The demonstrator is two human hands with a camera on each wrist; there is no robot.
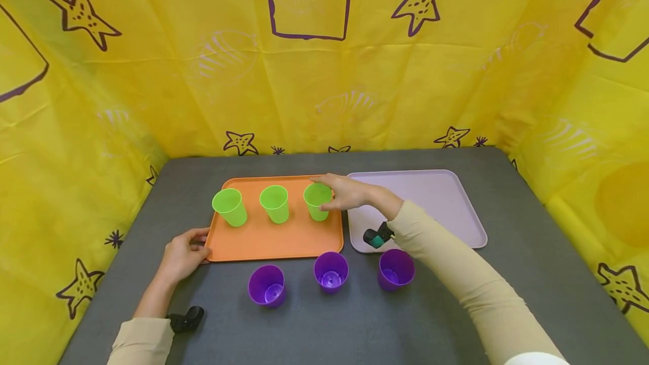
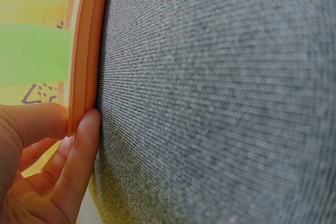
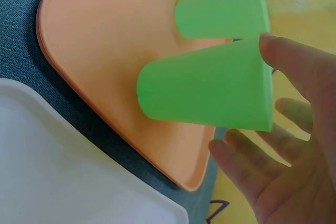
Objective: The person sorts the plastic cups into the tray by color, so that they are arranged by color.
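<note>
My left hand (image 1: 183, 253) pinches the near-left corner of an orange tray (image 1: 284, 245); in the left wrist view the thumb lies on the tray's rim (image 2: 84, 51) and a finger is beneath it. Three green cups (image 1: 275, 205) stand upright in a row on this tray. Around the rightmost green cup (image 3: 207, 87) is my right hand (image 3: 294, 166), its thumb at the rim and its other fingers spread loosely on the far side. Whether that thumb presses on the cup is hard to tell.
A pale lilac tray (image 1: 431, 185) lies just right of the orange one, partly behind my right forearm. Three purple cups, left (image 1: 267, 286), middle (image 1: 331, 272) and right (image 1: 396, 270), stand in front of the trays on the dark grey table (image 1: 355, 331). Yellow patterned cloth (image 1: 314, 94) surrounds it.
</note>
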